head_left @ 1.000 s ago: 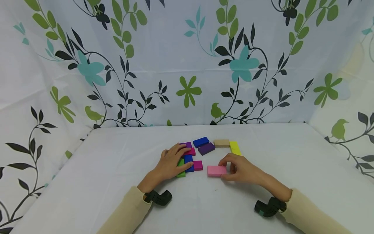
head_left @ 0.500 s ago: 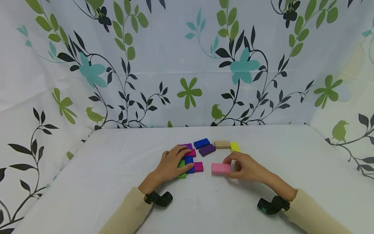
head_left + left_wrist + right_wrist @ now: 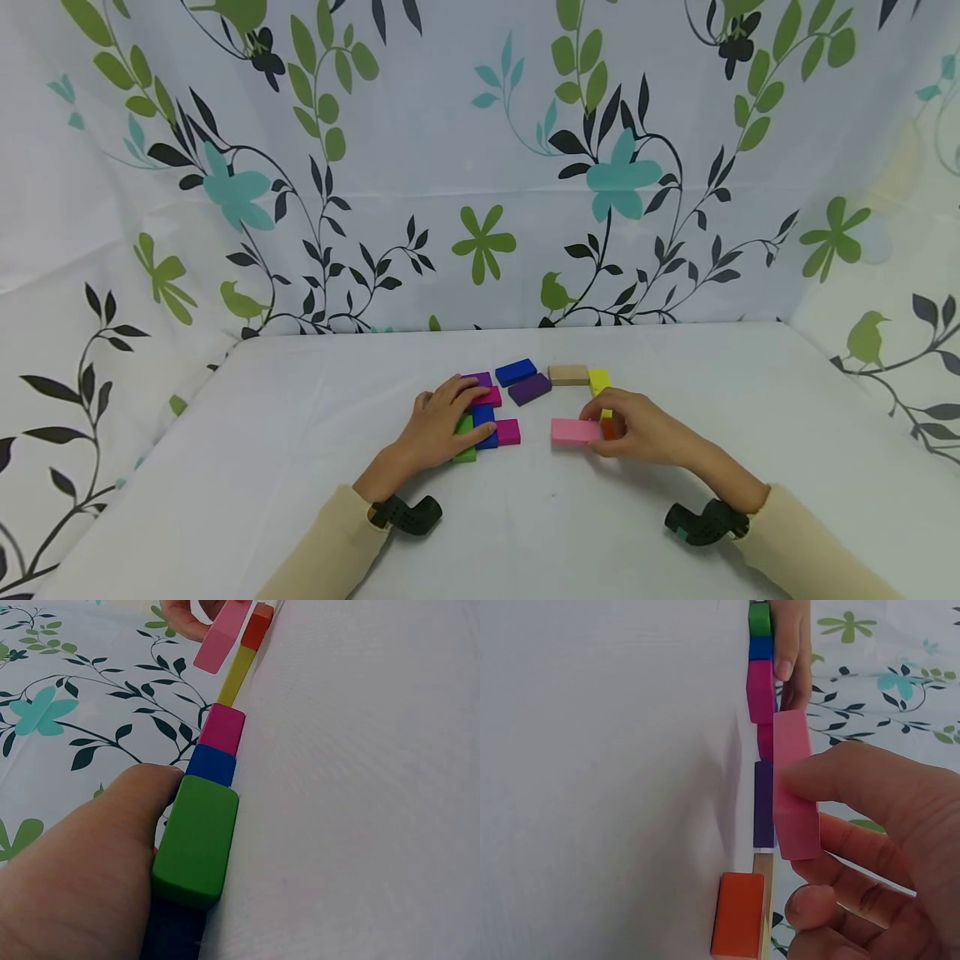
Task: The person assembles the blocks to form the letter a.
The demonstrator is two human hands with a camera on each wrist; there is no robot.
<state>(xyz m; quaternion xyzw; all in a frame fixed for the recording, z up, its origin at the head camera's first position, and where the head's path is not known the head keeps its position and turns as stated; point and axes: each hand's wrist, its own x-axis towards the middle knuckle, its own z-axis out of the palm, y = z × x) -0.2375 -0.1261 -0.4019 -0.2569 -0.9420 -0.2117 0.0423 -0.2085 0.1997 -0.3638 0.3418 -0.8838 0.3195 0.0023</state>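
Note:
My right hand (image 3: 641, 427) pinches a pink block (image 3: 573, 432) between thumb and fingers, above the table. In the right wrist view the pink block hangs apart from an orange block (image 3: 739, 915) standing on the table. My left hand (image 3: 435, 427) rests over a group of blocks, its fingers extended across them. Its thumb reaches a blue block (image 3: 483, 413), beside a green block (image 3: 466, 424). Under its fingertips lie a purple block (image 3: 480, 379) and a magenta block (image 3: 492, 397). Another magenta block (image 3: 507, 432) juts right from the blue one.
Behind the hands lie a second blue block (image 3: 515, 372), a dark purple block (image 3: 529, 389), a beige block (image 3: 567, 375) and yellow blocks (image 3: 599, 382). A white cloth covers the table (image 3: 300, 433). A patterned curtain (image 3: 420, 167) hangs behind it.
My right hand has moved a little to the right with the pink block, away from the magenta block. Orange now shows behind the pink block. My left hand has stayed in place.

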